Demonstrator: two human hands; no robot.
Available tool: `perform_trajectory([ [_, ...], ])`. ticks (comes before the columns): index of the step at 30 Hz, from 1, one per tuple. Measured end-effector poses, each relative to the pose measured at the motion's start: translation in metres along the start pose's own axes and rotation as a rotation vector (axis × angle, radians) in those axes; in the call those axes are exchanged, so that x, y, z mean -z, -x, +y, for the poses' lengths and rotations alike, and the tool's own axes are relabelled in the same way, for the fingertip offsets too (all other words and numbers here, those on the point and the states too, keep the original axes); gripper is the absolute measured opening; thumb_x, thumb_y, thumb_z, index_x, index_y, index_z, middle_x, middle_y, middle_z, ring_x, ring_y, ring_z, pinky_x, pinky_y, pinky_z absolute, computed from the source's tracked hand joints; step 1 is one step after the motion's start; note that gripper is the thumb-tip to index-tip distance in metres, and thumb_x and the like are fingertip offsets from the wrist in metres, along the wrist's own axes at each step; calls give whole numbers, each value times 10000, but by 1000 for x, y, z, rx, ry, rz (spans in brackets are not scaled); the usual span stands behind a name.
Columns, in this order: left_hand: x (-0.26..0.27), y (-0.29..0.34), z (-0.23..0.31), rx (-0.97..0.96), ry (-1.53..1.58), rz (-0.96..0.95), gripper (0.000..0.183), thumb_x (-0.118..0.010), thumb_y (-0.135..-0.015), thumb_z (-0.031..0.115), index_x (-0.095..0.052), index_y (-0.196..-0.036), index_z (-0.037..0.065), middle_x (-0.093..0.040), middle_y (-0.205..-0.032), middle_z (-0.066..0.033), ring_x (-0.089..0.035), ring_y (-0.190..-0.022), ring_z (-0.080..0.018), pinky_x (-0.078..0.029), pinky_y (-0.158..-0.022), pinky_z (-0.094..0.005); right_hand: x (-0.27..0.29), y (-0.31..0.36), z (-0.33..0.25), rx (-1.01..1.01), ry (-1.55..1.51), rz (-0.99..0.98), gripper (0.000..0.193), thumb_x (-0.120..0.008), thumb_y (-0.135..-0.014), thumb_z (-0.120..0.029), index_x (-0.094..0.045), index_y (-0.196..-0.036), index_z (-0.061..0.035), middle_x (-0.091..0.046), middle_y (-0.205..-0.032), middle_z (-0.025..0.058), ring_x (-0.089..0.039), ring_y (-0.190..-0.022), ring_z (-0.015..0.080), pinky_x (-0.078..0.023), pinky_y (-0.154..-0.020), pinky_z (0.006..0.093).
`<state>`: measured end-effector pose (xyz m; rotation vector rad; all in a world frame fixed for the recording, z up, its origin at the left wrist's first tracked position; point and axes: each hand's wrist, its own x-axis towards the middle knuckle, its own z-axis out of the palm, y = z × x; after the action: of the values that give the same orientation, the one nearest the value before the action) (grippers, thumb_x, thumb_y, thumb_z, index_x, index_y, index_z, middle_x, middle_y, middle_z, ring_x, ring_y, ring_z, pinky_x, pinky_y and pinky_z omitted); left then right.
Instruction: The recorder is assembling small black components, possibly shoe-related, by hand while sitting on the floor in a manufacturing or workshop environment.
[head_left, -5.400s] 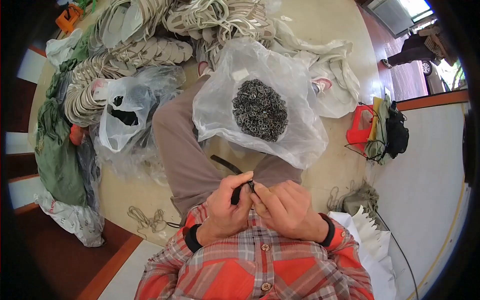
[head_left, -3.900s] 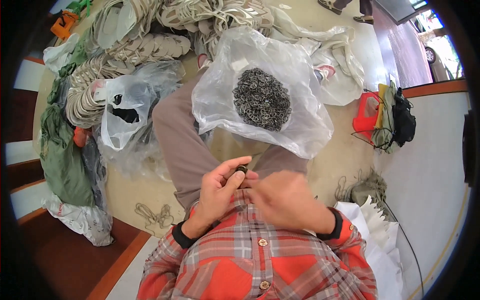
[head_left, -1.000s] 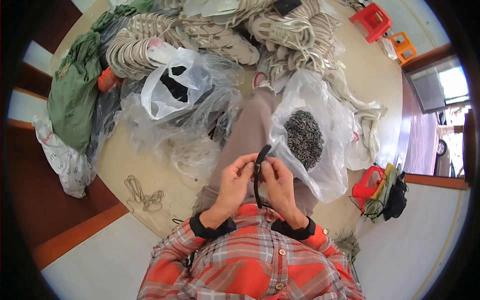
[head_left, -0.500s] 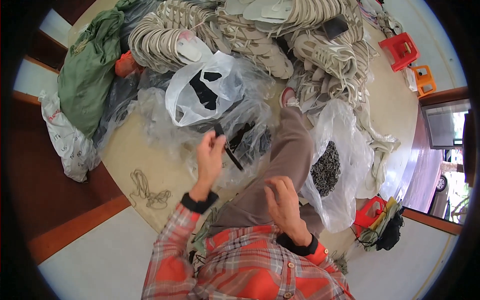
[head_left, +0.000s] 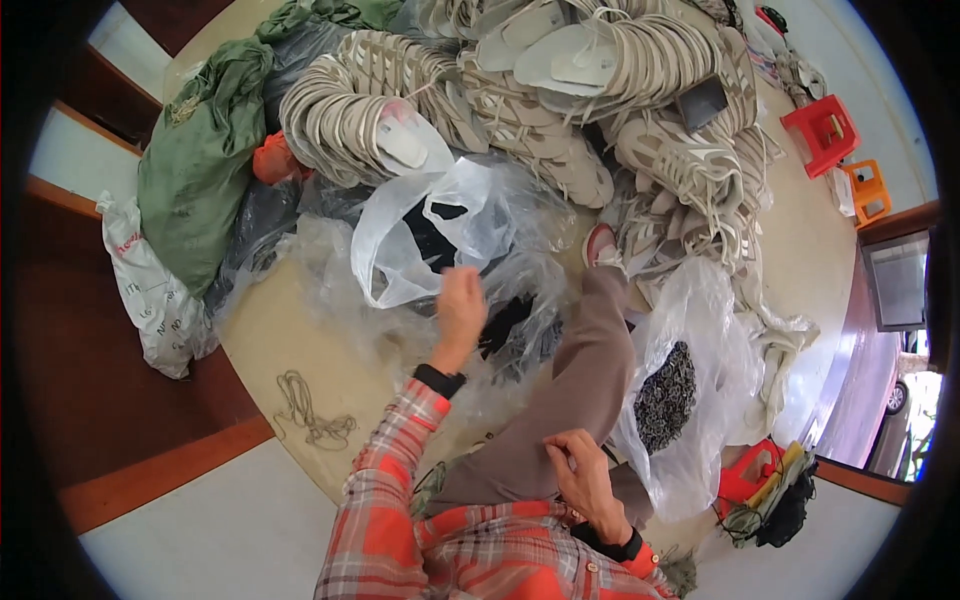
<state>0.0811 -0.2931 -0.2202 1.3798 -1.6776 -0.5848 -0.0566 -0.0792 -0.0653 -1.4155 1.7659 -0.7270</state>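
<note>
My left hand (head_left: 461, 308) is at the near edge of a white plastic bag (head_left: 380, 290) that has black strips (head_left: 430, 240) inside. Its fingers look curled in, and whatever they may hold is hidden. More black pieces (head_left: 508, 325) lie in clear plastic just right of that hand. Over my lap, my right hand (head_left: 585, 482) has its fingers bent together, and anything between them is too small to make out. Beside my leg, a clear plastic bag (head_left: 700, 320) holds a heap of small dark pieces (head_left: 665, 398).
Beige shoe uppers (head_left: 560, 170) are piled in stacked rows at the back. Green sacks (head_left: 205, 180) and a white sack (head_left: 150, 295) stand left. A loose tangle of cord (head_left: 310, 415) lies on the floor. Red (head_left: 820, 135) and orange (head_left: 868, 192) plastic stools stand at the right.
My left hand has moved forward to the white bag; the black strap it held no longer shows in it. My right hand's fingers have drawn closer together. The whole view has shifted slightly.
</note>
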Motion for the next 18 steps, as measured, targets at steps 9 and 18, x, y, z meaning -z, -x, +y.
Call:
perform_trajectory([
  [9, -29, -81, -117, -148, -966, -591, 209, -551, -683, 132, -587, -837, -6, -577, -913, -201, -592, -724, -324, -474, -681, -375, 8, 3, 12, -30, -62, 29, 83, -579, -768, -58, -606, -841, -31, -580, -799, 111, -564, -710, 252, -446, -608, 313],
  [18, 26, -84, -37, -236, -786, -249, 183, -569, -740, 99, -585, -848, -48, -610, -767, -165, -589, -612, -290, -478, -520, -377, -5, 20, 37, 32, 15, -23, 168, -541, -805, -138, -546, -936, -33, -582, -830, 115, -572, -759, 270, -465, -684, 345],
])
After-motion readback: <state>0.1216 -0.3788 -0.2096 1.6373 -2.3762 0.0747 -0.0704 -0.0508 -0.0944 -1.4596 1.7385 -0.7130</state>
